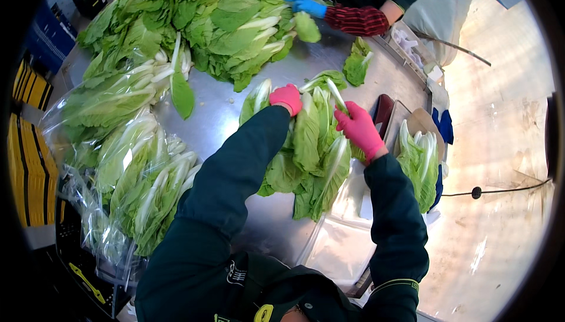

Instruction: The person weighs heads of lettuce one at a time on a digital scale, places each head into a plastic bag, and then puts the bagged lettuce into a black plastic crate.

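Note:
My left hand (286,98), in a pink glove, is closed on a head of leafy Chinese cabbage (306,137) lying on the metal table, near its stem end. In my right hand (360,127), also pink-gloved, the fingers are pinched on a cabbage leaf (334,91) with a white stalk, which slants up and left over the other stems. Its lower end is hidden by my fingers. More leaves of the same kind spread below both hands toward me.
A large heap of cabbages (229,25) fills the far left, and a clear plastic bag (88,204) of cabbages lies nearer. Across the table are a co-worker's blue-gloved hands (306,4). One cabbage (419,160) sits right, beside a scale-like tray (341,251). A loose leaf (356,63) lies beyond.

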